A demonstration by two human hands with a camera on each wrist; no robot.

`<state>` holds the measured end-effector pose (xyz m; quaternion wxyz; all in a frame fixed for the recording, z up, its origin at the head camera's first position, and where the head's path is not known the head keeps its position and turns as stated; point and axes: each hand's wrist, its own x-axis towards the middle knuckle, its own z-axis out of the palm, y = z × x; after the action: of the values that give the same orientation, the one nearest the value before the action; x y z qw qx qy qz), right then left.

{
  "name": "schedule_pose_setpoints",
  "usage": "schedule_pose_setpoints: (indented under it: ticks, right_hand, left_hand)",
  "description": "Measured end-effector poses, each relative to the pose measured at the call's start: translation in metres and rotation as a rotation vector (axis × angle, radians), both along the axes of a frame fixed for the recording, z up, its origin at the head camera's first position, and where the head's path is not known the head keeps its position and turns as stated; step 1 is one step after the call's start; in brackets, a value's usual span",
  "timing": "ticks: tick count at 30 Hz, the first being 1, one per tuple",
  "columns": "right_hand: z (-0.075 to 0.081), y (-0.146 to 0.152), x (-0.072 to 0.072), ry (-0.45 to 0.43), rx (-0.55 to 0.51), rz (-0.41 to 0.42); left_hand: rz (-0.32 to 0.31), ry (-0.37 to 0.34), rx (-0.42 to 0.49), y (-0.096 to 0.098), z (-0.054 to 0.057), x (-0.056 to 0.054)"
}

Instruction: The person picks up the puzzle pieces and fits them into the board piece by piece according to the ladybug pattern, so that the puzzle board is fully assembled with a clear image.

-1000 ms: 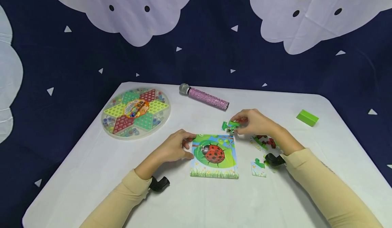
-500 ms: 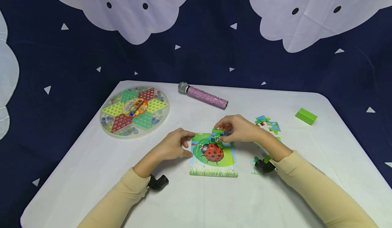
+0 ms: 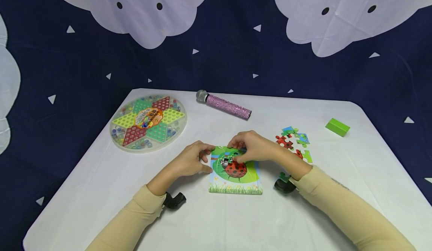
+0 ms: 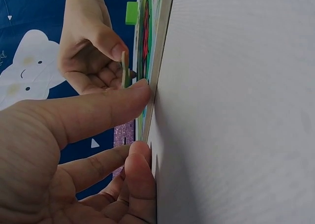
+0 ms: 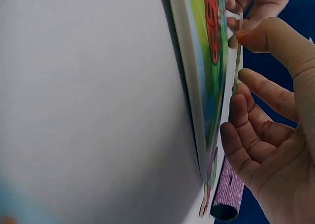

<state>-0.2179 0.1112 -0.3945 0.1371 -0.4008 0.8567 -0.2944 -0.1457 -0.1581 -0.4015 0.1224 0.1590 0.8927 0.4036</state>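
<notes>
Now navy cloth [image 3: 229, 30] backs a white table [image 3: 236, 221], spread left hand [image 3: 189, 162] touching the board [image 3: 248, 187], right hand [image 3: 255, 146] pinching a puzzle piece [image 4: 125, 70].

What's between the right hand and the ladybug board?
A puzzle piece, pinched by the right hand over the ladybug board, nearly edge-on in the left wrist view.

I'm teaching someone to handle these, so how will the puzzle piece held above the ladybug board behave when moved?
The puzzle piece is probably stiff, since its pinched edge looks nearly straight. It's likely light, being so thin. Its flat shape suggests it would slide across the ladybug board rather than roll.
</notes>
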Motion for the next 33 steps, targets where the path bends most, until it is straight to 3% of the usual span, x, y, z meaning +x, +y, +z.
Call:
schedule_pose_setpoints:
  ticks: [13,33]
  right_hand:
    - [-0.001,-0.018,0.006,0.065,0.035,0.058]
    - [-0.003,-0.032,0.005,0.104,0.104,0.083]
  left_hand:
    - [0.0,-0.018,0.024,0.0,-0.002,-0.001]
    - [-0.002,-0.008,-0.017,-0.001,-0.001,0.0]
